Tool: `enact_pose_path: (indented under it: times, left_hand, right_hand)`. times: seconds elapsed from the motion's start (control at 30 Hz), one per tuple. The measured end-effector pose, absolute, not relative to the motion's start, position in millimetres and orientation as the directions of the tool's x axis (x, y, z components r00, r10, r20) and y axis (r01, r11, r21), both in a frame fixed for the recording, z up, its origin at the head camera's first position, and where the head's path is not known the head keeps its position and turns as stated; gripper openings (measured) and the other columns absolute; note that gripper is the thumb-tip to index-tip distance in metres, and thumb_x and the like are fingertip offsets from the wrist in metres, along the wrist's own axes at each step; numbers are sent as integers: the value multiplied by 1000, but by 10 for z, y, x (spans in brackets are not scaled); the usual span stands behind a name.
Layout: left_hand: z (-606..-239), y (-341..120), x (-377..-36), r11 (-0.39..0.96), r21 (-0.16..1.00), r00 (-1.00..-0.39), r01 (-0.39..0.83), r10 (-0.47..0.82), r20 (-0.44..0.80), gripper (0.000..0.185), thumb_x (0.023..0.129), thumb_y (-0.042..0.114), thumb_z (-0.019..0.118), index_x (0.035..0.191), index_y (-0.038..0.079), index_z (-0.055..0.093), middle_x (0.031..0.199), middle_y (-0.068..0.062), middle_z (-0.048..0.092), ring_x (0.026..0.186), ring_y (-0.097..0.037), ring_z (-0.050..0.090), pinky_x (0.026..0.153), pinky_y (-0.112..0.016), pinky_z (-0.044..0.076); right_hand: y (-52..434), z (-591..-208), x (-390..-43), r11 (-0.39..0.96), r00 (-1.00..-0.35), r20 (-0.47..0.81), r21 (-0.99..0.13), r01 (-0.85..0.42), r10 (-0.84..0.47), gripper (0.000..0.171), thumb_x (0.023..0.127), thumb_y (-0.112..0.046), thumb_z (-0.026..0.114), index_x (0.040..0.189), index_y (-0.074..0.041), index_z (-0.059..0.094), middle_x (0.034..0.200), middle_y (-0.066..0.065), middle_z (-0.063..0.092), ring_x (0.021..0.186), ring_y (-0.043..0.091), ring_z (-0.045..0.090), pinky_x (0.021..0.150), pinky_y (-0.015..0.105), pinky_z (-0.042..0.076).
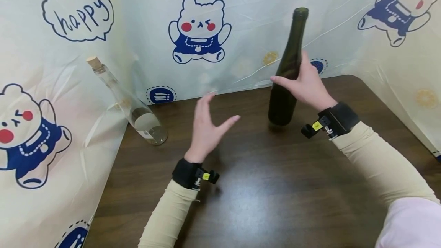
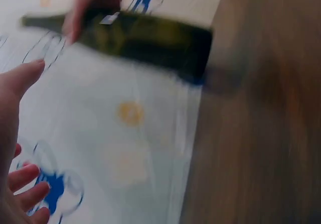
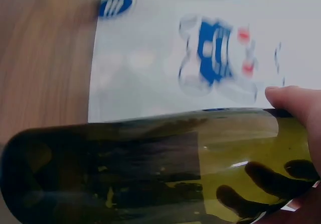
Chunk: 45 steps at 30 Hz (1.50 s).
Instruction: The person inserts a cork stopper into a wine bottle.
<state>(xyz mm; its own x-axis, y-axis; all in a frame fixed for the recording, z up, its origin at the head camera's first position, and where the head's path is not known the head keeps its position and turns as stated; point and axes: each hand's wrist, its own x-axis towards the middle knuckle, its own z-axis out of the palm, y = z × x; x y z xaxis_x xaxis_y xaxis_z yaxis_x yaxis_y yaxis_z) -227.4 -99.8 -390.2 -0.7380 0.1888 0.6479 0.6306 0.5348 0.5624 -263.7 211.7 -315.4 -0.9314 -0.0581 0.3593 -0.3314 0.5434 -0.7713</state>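
Note:
My right hand (image 1: 311, 87) grips a dark green glass bottle (image 1: 288, 62) around its body below the neck, thumb on the near side. The bottle stands nearly upright, and its base is close to the tabletop; I cannot tell whether it touches. In the right wrist view the fingers show through the green glass (image 3: 241, 148). My left hand (image 1: 206, 131) is raised over the table's middle, thumb spread wide from the fingers, holding nothing. To its left, a clear glass bottle (image 1: 136, 114) with a cork (image 1: 94, 63) stands at the table's back left.
A dark brown wooden table (image 1: 248, 186) lies below both hands. A pale cloth (image 1: 248, 30) with printed bears and the word "happy" hangs behind and at the sides. Black straps (image 1: 187, 173) with small devices sit on both wrists.

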Motion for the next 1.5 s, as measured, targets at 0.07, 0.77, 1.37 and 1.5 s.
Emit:
enact_pose_path:
  times: [0.07,0.77,1.37,1.5]
  left_hand:
    - [-3909,-810,-2261,495,602,-765,627,244,596,90,85,50,81,154,11,37,151,-4,43,139,-16,39,112,-38,32]
    - [-4025,-433,-2121,328,709,-777,625,350,523,83,84,38,85,149,18,36,130,5,59,114,-8,61,92,-35,51]
    - [-4225,-470,-2133,419,692,-805,588,388,450,87,80,43,87,152,26,39,122,9,59,108,-5,59,89,-37,50]
    - [-4206,-467,-2131,462,679,-818,571,396,418,79,79,46,87,144,23,48,117,7,58,101,-7,58,84,-34,51]
  right_hand:
    - [1975,-3116,-2585,523,-912,394,-757,-392,-114,78,89,-41,79,144,-8,35,116,10,58,102,24,61,87,47,50]
    - [1362,-3270,-2178,521,-809,460,-619,-587,-366,76,81,-45,86,138,-15,46,104,-1,65,87,13,65,74,38,53]
    - [1516,-3528,-2083,504,-841,335,-685,-526,-424,79,84,-46,84,143,-15,42,111,1,69,92,12,69,77,37,56]
    - [1786,-3502,-2054,557,-848,227,-668,-493,-479,65,86,-44,82,138,-18,53,118,-1,68,104,16,67,82,39,56]
